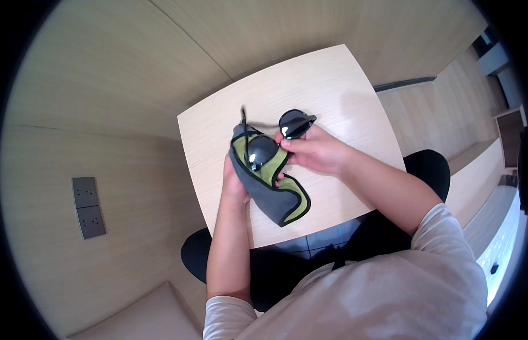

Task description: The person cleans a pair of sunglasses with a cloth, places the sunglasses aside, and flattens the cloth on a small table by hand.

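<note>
Dark sunglasses (294,124) with black temples are held over the table, their lenses facing up toward me. My right hand (318,148) pinches them near the bridge between the lenses. Behind and under the left lens lies a grey cloth (258,195) with a green lining and black edging. My left hand (234,180) supports this cloth from below and the left side, its fingers mostly hidden beneath it. A fingertip shows at the cloth's inner fold. The cloth's lower end hangs folded toward me.
A pale wooden table (332,73) is under my hands, with wood-panelled walls behind it and to the left. Two dark socket plates (89,208) are on the left wall. A beige padded seat (142,314) is at lower left.
</note>
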Available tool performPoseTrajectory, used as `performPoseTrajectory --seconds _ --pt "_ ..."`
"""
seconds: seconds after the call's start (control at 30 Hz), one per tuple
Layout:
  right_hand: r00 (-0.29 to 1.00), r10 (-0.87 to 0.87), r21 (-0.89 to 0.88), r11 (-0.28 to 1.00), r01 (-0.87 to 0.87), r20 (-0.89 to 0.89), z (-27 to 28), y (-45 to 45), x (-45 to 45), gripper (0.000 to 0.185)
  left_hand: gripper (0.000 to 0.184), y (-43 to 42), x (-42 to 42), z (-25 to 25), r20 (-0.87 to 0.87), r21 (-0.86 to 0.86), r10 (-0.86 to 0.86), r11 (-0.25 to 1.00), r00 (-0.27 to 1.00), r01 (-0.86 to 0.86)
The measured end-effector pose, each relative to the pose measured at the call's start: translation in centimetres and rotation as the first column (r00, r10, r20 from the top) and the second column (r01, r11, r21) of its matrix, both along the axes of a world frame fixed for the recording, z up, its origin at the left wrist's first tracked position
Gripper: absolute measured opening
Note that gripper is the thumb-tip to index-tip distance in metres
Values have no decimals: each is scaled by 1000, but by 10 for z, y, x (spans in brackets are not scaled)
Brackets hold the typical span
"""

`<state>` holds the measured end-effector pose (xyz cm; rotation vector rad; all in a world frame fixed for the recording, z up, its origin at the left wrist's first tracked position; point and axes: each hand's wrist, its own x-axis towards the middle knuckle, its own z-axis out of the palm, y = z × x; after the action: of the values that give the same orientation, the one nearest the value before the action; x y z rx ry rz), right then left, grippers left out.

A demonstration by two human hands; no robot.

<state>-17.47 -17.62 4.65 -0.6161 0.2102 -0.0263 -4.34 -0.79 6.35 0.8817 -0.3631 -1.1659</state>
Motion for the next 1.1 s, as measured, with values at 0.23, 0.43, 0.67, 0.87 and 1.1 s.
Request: performPoseTrajectory --seconds 0.23,0.43,0.67,0.87,1.1 --pt "997 80 -328 942 -74 5 12 3 -3 17 24 2 3 -5 414 154 -82 988 907 19" --pt "991 135 -166 977 -133 4 -1 3 -4 25 22 4 -6 -5 451 109 -67 994 890 19" --pt "993 63 98 993 -73 102 5 2 -4 22 30 3 -12 9 168 243 5 969 986 -46" --pt "1000 -13 167 986 15 -9 1 -2 -2 24 45 -7 -10 13 309 96 -25 995 951 -5" --pt "992 111 -142 985 -102 52 -5 -1 -3 23 25 4 -3 2 530 170 -135 984 837 51"
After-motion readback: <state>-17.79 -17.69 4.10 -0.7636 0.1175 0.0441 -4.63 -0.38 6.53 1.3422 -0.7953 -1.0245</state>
